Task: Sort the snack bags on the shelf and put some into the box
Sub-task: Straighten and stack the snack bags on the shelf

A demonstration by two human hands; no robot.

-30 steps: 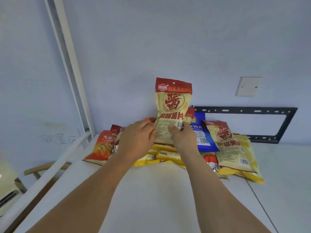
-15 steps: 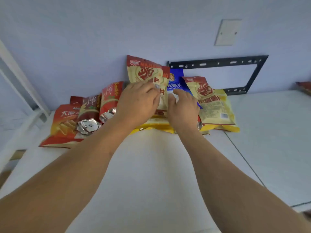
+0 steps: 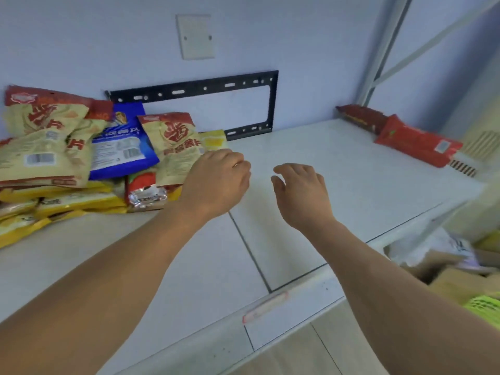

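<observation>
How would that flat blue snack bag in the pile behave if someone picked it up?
The flat blue snack bag would probably flop and bend, since it sags over the bags beneath it. It looks thin, so it is likely light for its size. Its glossy film may be a little slippery, and it could drag the beige bag overlapping its edge.

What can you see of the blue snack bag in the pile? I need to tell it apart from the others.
The blue snack bag is a flat, glossy plastic pouch, deep blue, with a white printed panel, a barcode and a small picture near its top. It lies tilted back in the pile at the shelf's left, near the wall. Beige-and-red bags overlap its left and right edges, and it rests on yellow bags beneath. Neither hand touches it. Its print is too blurred to read.
</observation>
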